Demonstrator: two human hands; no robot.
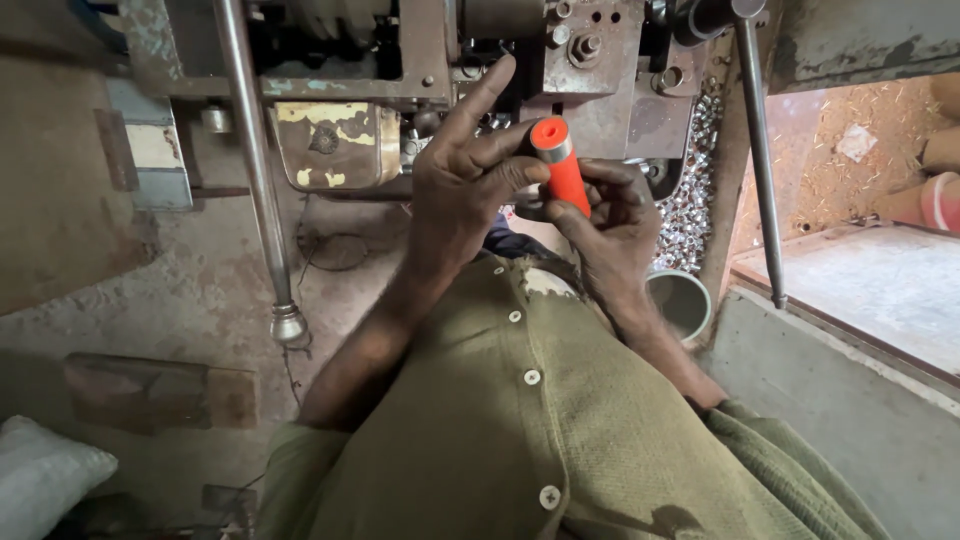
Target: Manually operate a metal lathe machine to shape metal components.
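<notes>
Between the two hands, held up in front of the chest and just before the old metal machine (420,90), is a small orange tube (563,172) with a silver band near its top end. It stands nearly upright, leaning a little to the left, its open orange tip uppermost.

The right hand (612,225) wraps the lower part of the tube, fingers curled about it from behind, so the bottom end is hidden. The left hand (462,185) pinches the tube near the silver band with thumb and middle fingers, while its forefinger sticks straight up, touching nothing.

Judging by its look, the tube is light and stiff, a smooth plastic shell that could slip in dusty fingers; the metal band or the body just below it seems the surest place to grip, and the open tip is probably best left alone.

Behind the hands lies a heap of small shiny metal pieces (690,190), and a grey cup (683,300) sits below the right wrist. A long steel lever (255,170) with a knob end hangs down at the left of the machine, another rod (760,160) at the right.
</notes>
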